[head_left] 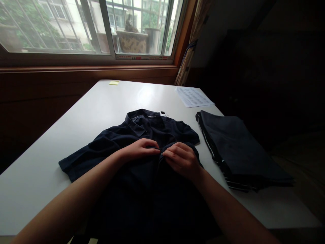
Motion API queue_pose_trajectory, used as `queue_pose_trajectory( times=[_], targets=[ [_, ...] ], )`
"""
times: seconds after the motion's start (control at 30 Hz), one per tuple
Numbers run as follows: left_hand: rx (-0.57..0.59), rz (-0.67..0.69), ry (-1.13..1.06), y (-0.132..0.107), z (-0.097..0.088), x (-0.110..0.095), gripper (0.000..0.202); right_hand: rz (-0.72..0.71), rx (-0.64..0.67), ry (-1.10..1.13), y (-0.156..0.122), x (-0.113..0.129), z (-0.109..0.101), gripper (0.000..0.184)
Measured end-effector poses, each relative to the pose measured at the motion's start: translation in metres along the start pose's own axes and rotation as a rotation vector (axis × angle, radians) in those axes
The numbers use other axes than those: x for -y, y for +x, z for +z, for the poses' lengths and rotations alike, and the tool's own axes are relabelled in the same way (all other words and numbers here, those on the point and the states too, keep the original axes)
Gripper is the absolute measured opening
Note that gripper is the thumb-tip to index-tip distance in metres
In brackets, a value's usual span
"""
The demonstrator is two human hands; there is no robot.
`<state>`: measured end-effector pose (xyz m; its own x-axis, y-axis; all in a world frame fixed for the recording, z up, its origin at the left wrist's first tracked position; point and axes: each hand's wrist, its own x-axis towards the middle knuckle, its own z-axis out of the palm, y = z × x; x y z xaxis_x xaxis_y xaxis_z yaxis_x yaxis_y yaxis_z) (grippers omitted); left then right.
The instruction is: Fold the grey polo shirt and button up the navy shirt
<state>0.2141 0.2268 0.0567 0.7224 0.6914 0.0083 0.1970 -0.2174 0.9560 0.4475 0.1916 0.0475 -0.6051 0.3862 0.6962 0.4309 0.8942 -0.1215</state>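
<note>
A dark navy short-sleeved shirt (111, 140) lies spread on the white table, collar toward the window. Over its front placket, my left hand (145, 148) pinches the fabric edge from the left. Opposite it, my right hand (183, 158) has its fingers closed on the other front edge. The fingertips of both hands almost meet at a small pale button (161, 154). The lower part of the shirt hangs in deep shadow toward me, so its hem is hard to make out.
A stack of folded dark garments (236, 145) lies on the right of the white table (83, 112). Printed sheets of paper (194, 96) are at the far right corner, and a yellow sticky note (114, 82) at the far left. A small white round object (163, 113) sits behind the collar.
</note>
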Motion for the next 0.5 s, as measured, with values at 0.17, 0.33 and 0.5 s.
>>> queue_pose_trajectory(
  times=[0.17, 0.33, 0.5],
  targets=[
    [0.019, -0.041, -0.043, -0.0008, -0.0008, -0.0009, 0.032, -0.044, -0.001, -0.058, -0.0019, -0.0001, -0.0015, 0.021],
    [0.04, -0.103, -0.149, -0.003, -0.0011, -0.0041, 0.034, -0.071, -0.002, -0.116, -0.0054, -0.0009, -0.0044, 0.023],
    [0.065, -0.169, -0.348, -0.004, 0.0019, -0.0045, 0.027, -0.137, -0.014, -0.139, -0.0062, -0.0009, -0.0068, 0.028]
  ],
)
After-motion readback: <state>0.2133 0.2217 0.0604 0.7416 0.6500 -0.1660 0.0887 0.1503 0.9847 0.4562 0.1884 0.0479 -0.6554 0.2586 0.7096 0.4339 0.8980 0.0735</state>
